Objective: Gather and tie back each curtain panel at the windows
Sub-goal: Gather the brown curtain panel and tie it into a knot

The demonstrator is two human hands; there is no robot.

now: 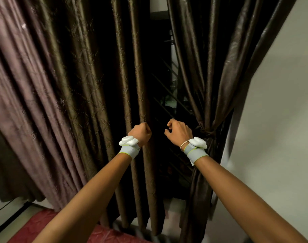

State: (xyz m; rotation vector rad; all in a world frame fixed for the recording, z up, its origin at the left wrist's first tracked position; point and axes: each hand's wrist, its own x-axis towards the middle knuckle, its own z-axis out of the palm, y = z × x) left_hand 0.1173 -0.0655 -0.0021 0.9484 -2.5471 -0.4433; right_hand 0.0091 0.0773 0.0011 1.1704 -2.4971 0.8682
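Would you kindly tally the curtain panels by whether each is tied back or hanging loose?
Tied back: 1, the dark brown satin panel on the right, cinched at its waist.
Hanging loose: 2, the brown leaf-patterned panel, whose edge the left hand grips, and the mauve panel.
Total: 3

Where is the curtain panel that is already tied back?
In the head view, the tied panel hangs on the right against the white wall, its knot just beyond the right hand.
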